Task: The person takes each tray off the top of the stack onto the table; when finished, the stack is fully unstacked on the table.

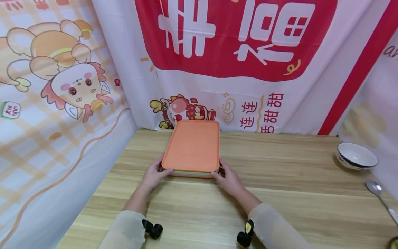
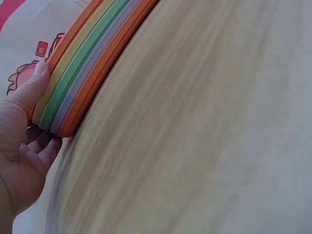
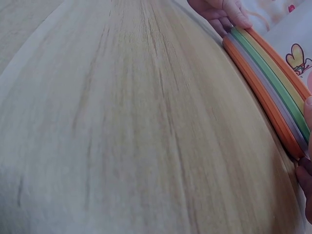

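Note:
A stack of flat rectangular trays [image 1: 192, 148] lies on the wooden table [image 1: 280, 193], its long side pointing away from me. The top tray is orange. In the left wrist view the trays' edges [image 2: 87, 63] show orange, yellow, green, lavender and orange. My left hand [image 1: 161, 170] grips the near left corner, thumb [image 2: 34, 83] on the top rim and fingers [image 2: 46, 146] curled under it. My right hand [image 1: 219, 173] grips the near right corner of the stack [image 3: 273, 92] and shows only at the right wrist view's edge as my right hand [image 3: 306, 139].
A white bowl [image 1: 356, 155] with a dark patterned rim stands at the table's right edge. A metal spoon [image 1: 377, 193] lies in front of it. Printed cloth hangs close behind the trays and along the left and right sides.

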A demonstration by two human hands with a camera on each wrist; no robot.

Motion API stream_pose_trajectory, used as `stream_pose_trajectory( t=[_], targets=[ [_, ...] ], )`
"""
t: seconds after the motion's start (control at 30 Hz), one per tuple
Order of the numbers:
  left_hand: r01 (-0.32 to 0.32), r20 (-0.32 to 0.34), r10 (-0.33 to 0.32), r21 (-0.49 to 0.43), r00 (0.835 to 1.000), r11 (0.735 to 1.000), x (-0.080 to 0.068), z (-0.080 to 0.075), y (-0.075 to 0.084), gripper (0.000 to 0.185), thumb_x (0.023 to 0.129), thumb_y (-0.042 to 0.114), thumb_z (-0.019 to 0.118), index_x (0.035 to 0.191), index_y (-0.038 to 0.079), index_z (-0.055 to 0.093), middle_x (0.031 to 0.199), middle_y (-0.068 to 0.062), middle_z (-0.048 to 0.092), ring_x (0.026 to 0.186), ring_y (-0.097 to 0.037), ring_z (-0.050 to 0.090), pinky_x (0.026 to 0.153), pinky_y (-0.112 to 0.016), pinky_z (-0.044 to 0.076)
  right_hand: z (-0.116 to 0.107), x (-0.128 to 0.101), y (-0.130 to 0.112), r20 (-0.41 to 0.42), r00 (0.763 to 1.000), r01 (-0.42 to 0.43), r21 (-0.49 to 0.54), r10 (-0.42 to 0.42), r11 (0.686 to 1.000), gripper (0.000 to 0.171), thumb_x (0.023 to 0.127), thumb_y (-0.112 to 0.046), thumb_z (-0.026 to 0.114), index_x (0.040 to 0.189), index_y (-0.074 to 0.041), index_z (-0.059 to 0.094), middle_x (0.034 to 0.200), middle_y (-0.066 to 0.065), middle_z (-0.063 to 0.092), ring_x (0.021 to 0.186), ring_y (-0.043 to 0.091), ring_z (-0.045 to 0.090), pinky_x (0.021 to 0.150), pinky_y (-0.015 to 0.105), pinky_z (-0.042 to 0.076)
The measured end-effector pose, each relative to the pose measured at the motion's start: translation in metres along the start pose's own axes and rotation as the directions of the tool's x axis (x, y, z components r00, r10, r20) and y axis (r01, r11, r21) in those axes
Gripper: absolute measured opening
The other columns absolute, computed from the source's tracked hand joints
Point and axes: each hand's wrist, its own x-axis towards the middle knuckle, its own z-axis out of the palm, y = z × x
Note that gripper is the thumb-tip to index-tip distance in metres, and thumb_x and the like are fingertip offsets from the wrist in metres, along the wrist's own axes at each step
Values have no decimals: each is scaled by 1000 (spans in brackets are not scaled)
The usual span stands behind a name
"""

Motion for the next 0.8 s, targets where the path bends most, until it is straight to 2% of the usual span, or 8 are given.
stream_pose_trajectory(
  t=[0.53,0.67,0.8],
  targets=[
    [13,-22,-13,15,1000,1000,1,-2,5,81,87,18,75,152,-1,30,154,-23,37,141,-36,40,120,-46,34,1,0,0,-8,1000,10,-18,-11,1000,76,95,-33,64,155,-8,26,150,17,45,132,33,52,111,46,46],
    [40,-24,-41,-34,999,999,-2,-3,13,81,87,17,75,152,1,29,156,-21,35,142,-35,38,120,-44,35,1,0,-2,3,1000,-7,-9,7,1000,76,95,-34,64,156,-9,25,151,17,45,133,33,51,111,45,45],
    [35,-28,-37,-51,999,998,-3,-5,22,82,86,21,76,153,5,31,156,-18,35,144,-32,36,121,-43,32,1,-1,-2,-3,1000,1,-25,-1,1000,76,95,-35,63,155,-7,26,149,19,46,131,34,53,110,46,46]
  ],
)
